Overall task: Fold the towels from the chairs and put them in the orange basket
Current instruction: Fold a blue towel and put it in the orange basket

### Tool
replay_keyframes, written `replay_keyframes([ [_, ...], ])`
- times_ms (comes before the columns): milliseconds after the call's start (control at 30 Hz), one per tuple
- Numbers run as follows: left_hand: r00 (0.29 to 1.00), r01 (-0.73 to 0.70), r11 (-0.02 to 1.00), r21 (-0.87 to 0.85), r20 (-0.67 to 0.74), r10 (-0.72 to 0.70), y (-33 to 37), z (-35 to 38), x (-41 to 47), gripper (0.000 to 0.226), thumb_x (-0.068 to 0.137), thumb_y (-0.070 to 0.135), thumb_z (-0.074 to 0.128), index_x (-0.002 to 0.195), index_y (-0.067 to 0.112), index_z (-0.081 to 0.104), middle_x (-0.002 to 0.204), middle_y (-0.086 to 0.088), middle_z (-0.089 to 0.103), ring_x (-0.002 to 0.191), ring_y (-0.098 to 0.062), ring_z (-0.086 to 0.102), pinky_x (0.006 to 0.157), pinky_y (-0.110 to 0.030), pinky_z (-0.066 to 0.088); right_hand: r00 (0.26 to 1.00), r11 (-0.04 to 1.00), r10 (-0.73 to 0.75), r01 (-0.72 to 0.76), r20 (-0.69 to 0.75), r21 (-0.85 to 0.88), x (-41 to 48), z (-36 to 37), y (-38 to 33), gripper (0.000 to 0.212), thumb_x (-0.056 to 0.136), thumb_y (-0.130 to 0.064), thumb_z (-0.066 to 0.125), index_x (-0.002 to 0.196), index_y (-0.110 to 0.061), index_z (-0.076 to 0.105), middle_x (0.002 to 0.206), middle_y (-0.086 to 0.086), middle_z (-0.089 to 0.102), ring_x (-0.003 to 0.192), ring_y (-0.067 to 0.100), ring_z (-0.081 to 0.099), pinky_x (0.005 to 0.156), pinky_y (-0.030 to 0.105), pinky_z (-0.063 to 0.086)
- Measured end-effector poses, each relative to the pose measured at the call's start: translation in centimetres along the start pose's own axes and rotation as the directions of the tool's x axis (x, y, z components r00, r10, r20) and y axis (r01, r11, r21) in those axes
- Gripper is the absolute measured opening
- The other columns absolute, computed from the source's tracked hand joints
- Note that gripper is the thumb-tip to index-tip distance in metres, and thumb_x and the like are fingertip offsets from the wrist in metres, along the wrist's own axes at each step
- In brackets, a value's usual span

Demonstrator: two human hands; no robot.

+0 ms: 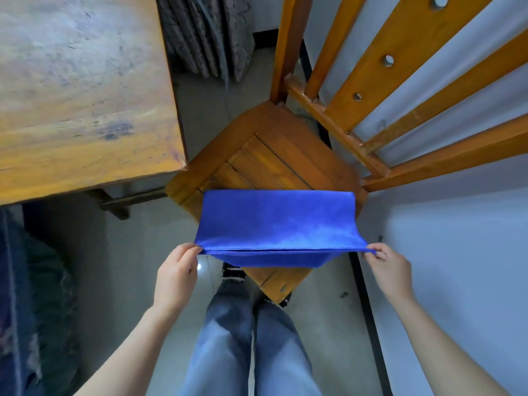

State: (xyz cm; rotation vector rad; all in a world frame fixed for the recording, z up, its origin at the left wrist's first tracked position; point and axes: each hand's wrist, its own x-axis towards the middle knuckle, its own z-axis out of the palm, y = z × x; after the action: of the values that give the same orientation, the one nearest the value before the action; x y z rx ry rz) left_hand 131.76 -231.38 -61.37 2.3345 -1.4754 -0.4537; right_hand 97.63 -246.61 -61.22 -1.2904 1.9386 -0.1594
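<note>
1. Blue towel (277, 221) is held out flat over the front half of the wooden chair (274, 158) seat. Its far edge curls down toward the slats; we cannot tell whether it touches them.
2. Left hand (175, 274): thumb and curled fingers pinch the near left corner of the towel, and it holds nothing else.
3. Right hand (387, 265): the same pinch on the near right corner.
4. The near edge shows two layers lying flush, with a lower layer sagging beneath. We judge this to be one fold in half, with each pinch taking both layers so the edges lie matched.
5. The hands are well apart and the edge between them runs straight. We judge the tension is there to stop the cloth wrinkling.
6. We judge the seat serves as a ready surface for the next fold.
7. The counter (80, 81) stands to the left, just beside the chair.
8. The orange basket is not in view, so the drop-off is not yet done.
</note>
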Motion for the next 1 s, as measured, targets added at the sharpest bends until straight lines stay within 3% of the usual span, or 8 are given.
replay_keyframes([
  [200,0.995,-0.075,0.995,0.065,0.072,0.071,-1.1,1.8,-1.1,0.036,0.076,0.010,0.036,0.083,-0.003,0.069,0.086,-0.012,0.069,0.081,-0.016,0.048,0.055,-0.025,0.050,0.999,0.999,0.047,-0.047,0.003,-0.002,-0.9,1.7,1.9,0.021,0.084,-0.018,0.067,0.099,-0.003,0.066,0.097,0.013,0.070,0.091,0.019,0.062,0.082,0.025,0.044],
  [400,0.989,-0.038,0.991,0.127,0.148,0.018,-2.9,3.6,-2.3,0.035,0.077,0.010,0.036,0.087,-0.002,0.067,0.089,-0.013,0.068,0.073,-0.027,0.059,0.053,-0.031,0.052,0.997,0.995,0.033,-0.039,-0.067,-0.094,0.5,4.2,2.7,0.017,0.090,-0.011,0.055,0.100,-0.001,0.065,0.100,0.017,0.071,0.093,0.035,0.063,0.078,0.035,0.044],
  [533,0.928,0.088,0.984,0.156,0.345,-0.138,-3.7,6.0,-2.5,0.027,0.074,0.000,0.043,0.088,-0.005,0.066,0.092,-0.018,0.065,0.069,-0.038,0.063,0.053,-0.039,0.050,0.981,0.980,0.193,-0.194,-0.012,-0.045,1.8,6.3,3.7,0.034,0.090,-0.005,0.053,0.124,-0.003,0.051,0.110,0.017,0.068,0.105,0.033,0.059,0.089,0.036,0.043],
  [600,0.862,0.265,0.953,0.149,0.407,-0.303,-3.8,7.1,-2.3,0.031,0.084,-0.002,0.045,0.110,-0.002,0.062,0.114,-0.020,0.059,0.087,-0.043,0.062,0.070,-0.043,0.049,0.970,0.969,0.237,-0.233,0.049,-0.075,2.1,7.3,4.6,0.044,0.090,-0.004,0.052,0.133,-0.005,0.043,0.119,0.017,0.063,0.110,0.033,0.057,0.092,0.037,0.042],
  [667,0.745,0.538,0.841,0.056,0.436,-0.505,-3.8,8.2,-1.6,0.050,0.086,0.001,0.054,0.134,0.006,0.044,0.134,-0.017,0.047,0.111,-0.038,0.054,0.089,-0.039,0.043,0.957,0.963,0.266,-0.258,0.111,-0.081,2.6,8.2,5.1,0.056,0.089,-0.005,0.053,0.141,-0.009,0.034,0.133,0.013,0.054,0.117,0.032,0.053,0.095,0.037,0.041],
  [733,0.545,0.830,0.516,-0.213,0.510,-0.666,-3.5,8.7,-0.2,0.067,0.086,0.006,0.058,0.144,0.015,0.026,0.144,-0.013,0.036,0.127,-0.031,0.042,0.102,-0.039,0.035,0.933,0.941,0.318,-0.332,0.168,0.062,3.0,8.7,4.8,0.063,0.087,-0.002,0.049,0.145,-0.015,0.026,0.141,0.005,0.044,0.124,0.027,0.047,0.100,0.037,0.040],
  [833,0.368,0.903,0.082,-0.422,0.660,-0.655,-3.6,9.3,1.2,0.076,0.087,0.013,0.058,0.148,0.026,0.013,0.152,0.001,0.027,0.135,-0.020,0.034,0.110,-0.042,0.028,0.901,0.843,0.332,-0.416,0.279,0.341,3.5,9.0,3.6,0.062,0.079,0.003,0.047,0.137,-0.016,0.034,0.122,-0.003,0.050,0.106,0.018,0.049,0.081,0.027,0.041],
  [1000,0.339,0.927,0.074,-0.368,0.739,-0.582,-2.8,9.8,2.6,0.053,0.086,0.007,0.059,0.133,0.021,0.039,0.125,0.003,0.053,0.111,-0.020,0.051,0.098,-0.036,0.035,0.834,0.771,0.404,-0.531,0.375,0.350,4.9,8.8,2.6,0.026,0.076,0.001,0.049,0.093,-0.018,0.048,0.094,-0.001,0.057,0.087,0.019,0.050,0.082,0.030,0.030],
])
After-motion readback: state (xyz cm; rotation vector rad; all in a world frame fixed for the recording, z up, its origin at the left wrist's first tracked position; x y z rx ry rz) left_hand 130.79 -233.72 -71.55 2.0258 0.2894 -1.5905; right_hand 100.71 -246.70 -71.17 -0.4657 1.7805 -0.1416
